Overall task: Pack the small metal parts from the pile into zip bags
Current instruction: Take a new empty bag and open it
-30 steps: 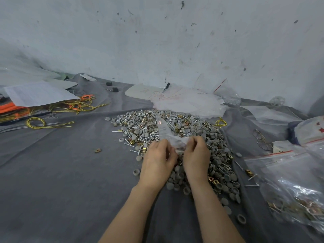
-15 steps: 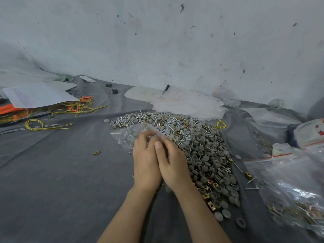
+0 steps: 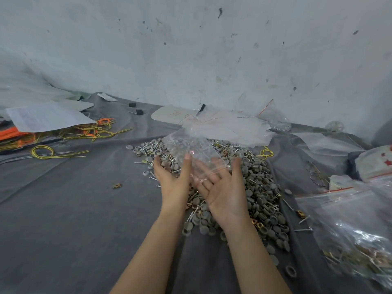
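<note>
Resting across the straight, spread fingers of the left hand and right hand, both palm-up, a clear zip bag sits just above the pile of small metal parts on grey cloth; filled bags lie at right, yellow wires at far left.

We have a single view, worn on the head, looking forward and down onto the heap of small grey caps and silver screws, near enough to tell single parts. Around the heap spreads the grey cloth; beyond it, the stained pale wall fills the upper half.
</note>
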The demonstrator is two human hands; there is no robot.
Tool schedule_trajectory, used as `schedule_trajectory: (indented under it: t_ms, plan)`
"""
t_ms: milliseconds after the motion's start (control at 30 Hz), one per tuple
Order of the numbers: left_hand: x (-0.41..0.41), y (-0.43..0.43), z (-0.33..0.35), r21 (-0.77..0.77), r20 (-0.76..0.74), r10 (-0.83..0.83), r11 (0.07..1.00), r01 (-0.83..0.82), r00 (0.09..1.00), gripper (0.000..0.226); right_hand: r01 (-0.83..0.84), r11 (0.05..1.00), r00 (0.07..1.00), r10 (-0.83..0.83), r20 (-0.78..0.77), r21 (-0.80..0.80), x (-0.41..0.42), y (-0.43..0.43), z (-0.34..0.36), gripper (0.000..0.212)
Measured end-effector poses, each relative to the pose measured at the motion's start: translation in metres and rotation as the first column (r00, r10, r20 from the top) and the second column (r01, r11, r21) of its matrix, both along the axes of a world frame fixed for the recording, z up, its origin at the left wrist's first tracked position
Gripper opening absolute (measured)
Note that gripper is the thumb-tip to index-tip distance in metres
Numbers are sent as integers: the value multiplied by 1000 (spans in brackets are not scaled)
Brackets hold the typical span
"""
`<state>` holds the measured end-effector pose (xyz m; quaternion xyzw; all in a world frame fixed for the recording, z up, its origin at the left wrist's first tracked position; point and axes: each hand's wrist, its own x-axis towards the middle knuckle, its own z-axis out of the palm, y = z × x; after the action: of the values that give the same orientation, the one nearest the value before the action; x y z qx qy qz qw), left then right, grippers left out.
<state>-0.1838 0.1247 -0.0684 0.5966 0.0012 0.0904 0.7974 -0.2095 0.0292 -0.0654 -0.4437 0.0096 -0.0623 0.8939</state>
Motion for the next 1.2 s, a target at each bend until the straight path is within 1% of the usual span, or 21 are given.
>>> schedule_trajectory:
  t_ms: [67, 133, 167, 233, 300, 367, 433, 533, 567, 633, 667, 733, 767, 800, 867, 933, 1000, 1067, 1133, 1167, 1200]
  plan:
    - [4, 1, 5, -240, -91, -211, 953, 184, 973, 112, -62, 997, 998, 62, 5, 55, -5, -1, 0, 84]
    - [5, -2, 11, -375, -91, -405, 860, 345, 910, 93, -113, 991, 994, 112, 11, 70, -6, 2, 3, 89]
    - [4, -4, 14, -403, -83, -472, 821, 403, 878, 80, -124, 991, 992, 123, 18, 56, -7, 3, 6, 94]
    - [-2, -12, 16, -424, -66, -541, 776, 467, 839, 66, -84, 996, 996, 83, 28, 21, -8, 4, 12, 100]
    - [-10, -22, 14, -453, -60, -607, 724, 520, 792, 54, -81, 980, 996, 75, 40, 183, -9, -2, 12, 97]
    - [-20, -32, 8, -474, -53, -661, 676, 564, 748, 52, -79, 950, 996, 62, 67, 303, -9, -8, 9, 91]
    - [-28, -39, 5, -501, -26, -682, 642, 581, 731, 54, -101, 918, 992, 64, 106, 384, -8, -11, 7, 90]
    - [-39, -45, 8, -480, 38, -694, 619, 622, 719, 51, -113, 896, 987, 53, 150, 429, -9, -12, 9, 89]
    - [-42, -47, 10, -454, 36, -691, 632, 628, 721, 60, -96, 896, 990, 38, 139, 433, -9, -12, 10, 88]
    - [-45, -49, 10, -324, -10, -676, 700, 637, 737, 98, -79, 901, 989, 16, 149, 427, -9, -13, 11, 82]
    - [-45, -50, 9, -298, 12, -679, 698, 651, 734, 105, -78, 904, 986, 7, 166, 421, -10, -13, 11, 80]
    - [-42, -50, 6, -430, 101, -705, 606, 669, 702, 80, -93, 913, 982, 19, 187, 398, -12, -13, 14, 80]
    - [-41, -50, 5, -504, 122, -686, 580, 640, 718, 71, -104, 924, 982, 37, 183, 367, -12, -13, 14, 82]
    - [-37, -49, 4, -556, 125, -650, 580, 595, 750, 66, -112, 946, 984, 62, 170, 305, -12, -12, 13, 84]
    - [-30, -44, 3, -597, 61, -523, 663, 451, 850, 62, -153, 975, 982, 132, 135, 163, -10, -9, 10, 82]
    - [-22, -34, 7, -592, -24, -415, 739, 322, 910, 59, -182, 983, 979, 179, 96, 21, -7, -5, 6, 73]
    - [-15, -20, 12, -534, -57, -322, 810, 243, 945, 60, -202, 977, 977, 206, 62, -75, -5, -1, 5, 65]
    - [-11, -8, 16, -400, -26, -254, 889, 223, 967, 71, -227, 966, 971, 235, 52, -123, -3, 0, 5, 60]
    - [-13, 3, 24, -222, -12, -198, 956, 191, 980, 94, -206, 964, 974, 219, 62, -166, -3, -4, 7, 59]
    - [-15, 10, 27, -83, 10, -108, 991, 109, 994, 107, -176, 966, 980, 190, 60, -191, -3, -8, 8, 62]
    - [-17, 18, 29, 108, 90, 16, 994, -26, 996, 115, -142, 963, 987, 156, 46, -229, -3, -11, 9, 68]
